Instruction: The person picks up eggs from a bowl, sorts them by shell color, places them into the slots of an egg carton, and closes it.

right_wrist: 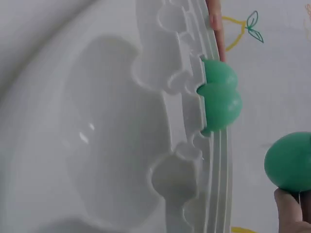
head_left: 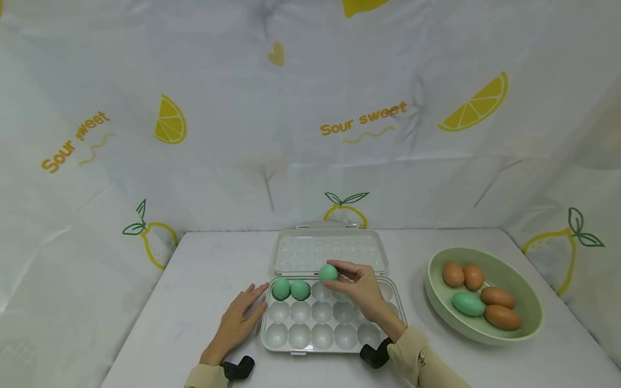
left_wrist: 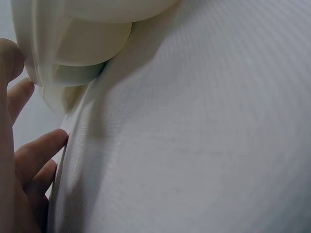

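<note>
A white egg tray (head_left: 299,337) with rows of round cups lies on the table, its clear lid (head_left: 335,253) folded open behind it. Two green eggs (head_left: 291,289) sit side by side in the back row's left cups; the right wrist view also shows these green eggs (right_wrist: 221,104). My right hand (head_left: 364,291) pinches another green egg (head_left: 328,273) between thumb and fingers, above the back row's third cup. At the tray's left edge, my left hand (head_left: 237,320) rests with fingers extended, fingertips touching the rim. The left wrist view has the tray's side (left_wrist: 36,43) beside those fingers (left_wrist: 41,150).
On the right of the table stands a light green bowl (head_left: 485,337) holding several brown eggs (head_left: 502,317) and one green egg (head_left: 468,304). A white lemon-print cloth (head_left: 252,108) hangs behind the white-covered table (head_left: 194,280).
</note>
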Demonstrator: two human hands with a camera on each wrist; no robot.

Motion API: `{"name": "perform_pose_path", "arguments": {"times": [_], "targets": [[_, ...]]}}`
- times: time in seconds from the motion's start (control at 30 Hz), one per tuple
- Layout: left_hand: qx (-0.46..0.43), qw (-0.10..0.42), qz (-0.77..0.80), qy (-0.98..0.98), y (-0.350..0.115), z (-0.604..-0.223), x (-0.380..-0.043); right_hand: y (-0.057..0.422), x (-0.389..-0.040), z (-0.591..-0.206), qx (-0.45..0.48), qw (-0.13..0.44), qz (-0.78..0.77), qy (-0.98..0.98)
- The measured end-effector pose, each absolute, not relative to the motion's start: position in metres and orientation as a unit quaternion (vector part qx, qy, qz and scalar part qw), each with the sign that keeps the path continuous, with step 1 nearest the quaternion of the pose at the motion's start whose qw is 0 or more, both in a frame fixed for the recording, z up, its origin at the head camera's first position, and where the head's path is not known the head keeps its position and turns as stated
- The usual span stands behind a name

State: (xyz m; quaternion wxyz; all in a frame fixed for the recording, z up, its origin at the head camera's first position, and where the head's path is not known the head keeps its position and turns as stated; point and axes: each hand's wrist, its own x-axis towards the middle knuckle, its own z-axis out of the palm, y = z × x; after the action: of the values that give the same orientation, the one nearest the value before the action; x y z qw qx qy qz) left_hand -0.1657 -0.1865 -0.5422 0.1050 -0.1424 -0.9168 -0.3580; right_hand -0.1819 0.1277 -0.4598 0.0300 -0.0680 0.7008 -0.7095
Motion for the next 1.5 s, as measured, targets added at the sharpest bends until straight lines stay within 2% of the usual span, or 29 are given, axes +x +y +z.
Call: {"name": "perform_pose_path", "arguments": {"times": [0.2, 0.5, 0.77, 1.5], "targets": [[-0.143, 0.108, -0.356, -0.917, -0.187, -0.541, -0.165, 0.105, -0.173, -0.472, 0.015, 0.041, -0.732, 0.68], [-0.148, 0.111, -0.359, -0.915, -0.187, -0.541, -0.166, 0.092, -0.171, -0.496, -0.019, -0.026, -0.707, 0.706], [-0.15, 0.115, -0.352, -0.917, -0.187, -0.54, -0.167, 0.091, -0.172, -0.503, -0.052, -0.078, -0.662, 0.743], [-0.149, 0.113, -0.361, -0.914, -0.187, -0.541, -0.166, 0.089, -0.173, -0.508, -0.063, -0.11, -0.628, 0.768]]}}
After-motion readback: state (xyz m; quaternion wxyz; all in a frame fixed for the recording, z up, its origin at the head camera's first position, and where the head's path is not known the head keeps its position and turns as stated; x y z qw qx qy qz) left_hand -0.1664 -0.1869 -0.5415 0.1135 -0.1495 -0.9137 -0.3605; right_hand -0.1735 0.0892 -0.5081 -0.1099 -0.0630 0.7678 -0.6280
